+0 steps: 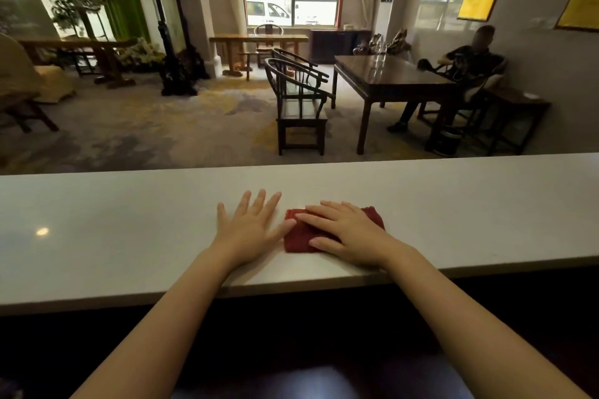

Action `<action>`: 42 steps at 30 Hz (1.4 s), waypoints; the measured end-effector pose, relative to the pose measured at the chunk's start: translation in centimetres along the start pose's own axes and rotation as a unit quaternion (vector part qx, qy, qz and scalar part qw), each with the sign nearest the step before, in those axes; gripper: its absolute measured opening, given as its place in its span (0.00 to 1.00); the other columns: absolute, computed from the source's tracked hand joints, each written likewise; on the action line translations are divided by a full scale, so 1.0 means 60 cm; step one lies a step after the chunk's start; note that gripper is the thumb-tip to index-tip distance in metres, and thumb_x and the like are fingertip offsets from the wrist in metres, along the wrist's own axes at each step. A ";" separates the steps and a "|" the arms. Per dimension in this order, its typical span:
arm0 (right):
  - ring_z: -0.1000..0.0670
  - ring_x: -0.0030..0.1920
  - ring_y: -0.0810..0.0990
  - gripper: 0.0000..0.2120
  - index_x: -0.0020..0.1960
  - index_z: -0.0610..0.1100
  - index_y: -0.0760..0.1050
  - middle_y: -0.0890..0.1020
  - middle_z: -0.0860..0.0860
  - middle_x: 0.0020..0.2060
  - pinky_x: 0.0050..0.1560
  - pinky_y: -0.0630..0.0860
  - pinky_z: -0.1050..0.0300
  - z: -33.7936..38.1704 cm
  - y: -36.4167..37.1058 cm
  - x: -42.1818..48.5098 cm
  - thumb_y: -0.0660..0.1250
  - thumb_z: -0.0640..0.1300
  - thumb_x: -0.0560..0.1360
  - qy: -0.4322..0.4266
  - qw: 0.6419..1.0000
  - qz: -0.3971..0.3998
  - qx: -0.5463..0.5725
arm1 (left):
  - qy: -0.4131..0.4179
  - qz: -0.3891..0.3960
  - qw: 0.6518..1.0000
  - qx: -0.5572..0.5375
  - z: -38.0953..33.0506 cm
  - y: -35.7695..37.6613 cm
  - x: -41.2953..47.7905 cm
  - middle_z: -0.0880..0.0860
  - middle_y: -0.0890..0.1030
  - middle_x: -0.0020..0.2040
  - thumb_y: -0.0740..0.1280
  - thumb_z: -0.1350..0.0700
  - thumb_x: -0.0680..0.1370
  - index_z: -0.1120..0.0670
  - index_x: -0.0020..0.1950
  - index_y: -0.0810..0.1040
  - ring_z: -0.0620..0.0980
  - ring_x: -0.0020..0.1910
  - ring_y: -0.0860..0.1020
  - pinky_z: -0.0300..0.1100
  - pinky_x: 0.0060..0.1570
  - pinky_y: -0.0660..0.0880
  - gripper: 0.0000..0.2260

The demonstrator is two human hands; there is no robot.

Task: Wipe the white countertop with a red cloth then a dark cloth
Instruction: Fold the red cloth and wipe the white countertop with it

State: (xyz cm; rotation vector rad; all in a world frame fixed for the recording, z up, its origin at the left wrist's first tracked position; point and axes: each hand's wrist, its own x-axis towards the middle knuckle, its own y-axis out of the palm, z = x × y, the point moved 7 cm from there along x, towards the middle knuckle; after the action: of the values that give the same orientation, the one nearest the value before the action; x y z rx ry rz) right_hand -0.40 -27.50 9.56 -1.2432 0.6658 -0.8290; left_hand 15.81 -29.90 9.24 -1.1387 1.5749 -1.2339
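A folded red cloth [296, 238] lies on the white countertop [129, 230], near its middle. My right hand [346, 233] rests flat on top of the cloth, fingers stretched out and pointing left, covering most of it. My left hand [249, 227] lies flat on the bare counter just left of the cloth, fingers spread, its thumb tip touching the cloth's left edge. No dark cloth is in view.
The counter runs the full width of the view, with a dark drop below its near edge. Beyond its far edge lies a carpeted room with wooden chairs [299, 104], a dark table [389, 78] and a seated person [466, 65].
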 end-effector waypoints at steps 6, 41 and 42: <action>0.47 0.73 0.54 0.25 0.70 0.64 0.46 0.56 0.54 0.75 0.71 0.48 0.43 -0.023 0.005 0.034 0.46 0.65 0.75 0.086 0.996 -0.027 -0.016 | -0.050 -0.011 0.998 0.031 0.064 0.021 -0.015 0.49 0.43 0.77 0.41 0.30 0.72 0.41 0.72 0.44 0.53 0.75 0.42 0.67 0.68 0.41 0.31; 0.43 0.74 0.49 0.24 0.73 0.54 0.46 0.50 0.48 0.76 0.72 0.46 0.42 0.032 0.019 0.113 0.44 0.56 0.79 0.231 0.971 -0.065 0.001 | -0.037 -0.022 0.998 0.046 0.066 0.032 -0.005 0.49 0.43 0.77 0.40 0.27 0.69 0.40 0.72 0.42 0.52 0.75 0.42 0.68 0.68 0.40 0.34; 0.43 0.74 0.50 0.24 0.73 0.54 0.46 0.51 0.49 0.76 0.72 0.47 0.43 0.030 0.017 0.109 0.44 0.56 0.79 0.229 0.971 -0.065 0.002 | -0.037 -0.023 0.998 0.047 0.066 0.032 -0.005 0.49 0.43 0.77 0.40 0.27 0.69 0.40 0.72 0.42 0.52 0.75 0.42 0.68 0.68 0.41 0.34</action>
State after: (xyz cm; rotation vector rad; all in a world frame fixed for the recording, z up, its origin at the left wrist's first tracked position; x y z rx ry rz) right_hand 4.84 -31.87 8.96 -1.1061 0.9570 -1.2462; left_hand 19.36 -30.34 6.63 -1.1541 1.4285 -1.2678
